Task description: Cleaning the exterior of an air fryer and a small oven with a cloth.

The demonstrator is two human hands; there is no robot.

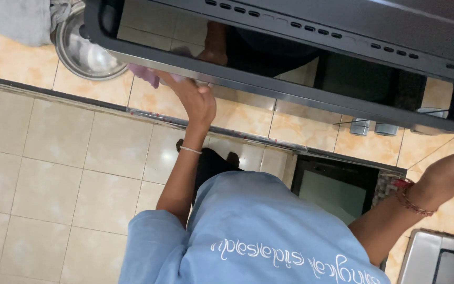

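Head view: one pink cloth [145, 74], two hands.

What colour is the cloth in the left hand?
Purple-pink cloth, under the left hand; head view.

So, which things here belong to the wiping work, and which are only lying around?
In use:
- left hand
- purple cloth under that hand
- dark glass panel, which the cloth is pressed against at its edge

Lying about:
- steel bowl
- grey cloth
- small metal cans on the floor tiles
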